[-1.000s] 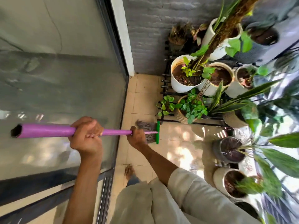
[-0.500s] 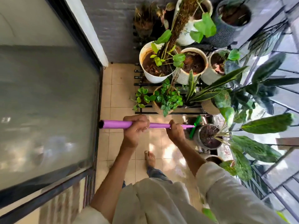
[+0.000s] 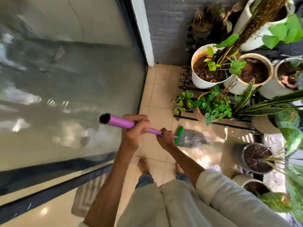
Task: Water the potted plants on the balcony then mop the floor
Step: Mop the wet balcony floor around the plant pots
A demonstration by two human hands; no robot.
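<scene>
2 hands on 1 mop, and pots everywhere down the right side of this balcony. Count them: on the black rack sit 3 pale pots in a row, a white pot with brown soil and small yellow-green leaves, a ribbed pot touching its right side, and a third pot at the frame edge. Above them, 1 tall white pot with a rough brown stem leaning across. Lower on the rack, 1 woven pot spilling small green leaves. On the floor, 1 dark pot with reddish soil and 1 more pale pot nearer the person, partly hidden. That makes 7 clearly seen; darker ones at the top are too blurred to count.

The mop handle is bright purple, hollow at its open near end, running down to a green head bar with grey strands fanned out on the wet, shiny tile floor, just in front of the rack.

The left hand is wrapped tight around the upper handle, knuckles up, forearm bare. The right hand is clenched around the handle lower down, just behind the green bar, its sleeve rolled above the wrist. 2 bare feet stand on the tiles below, beside the glass door.
</scene>
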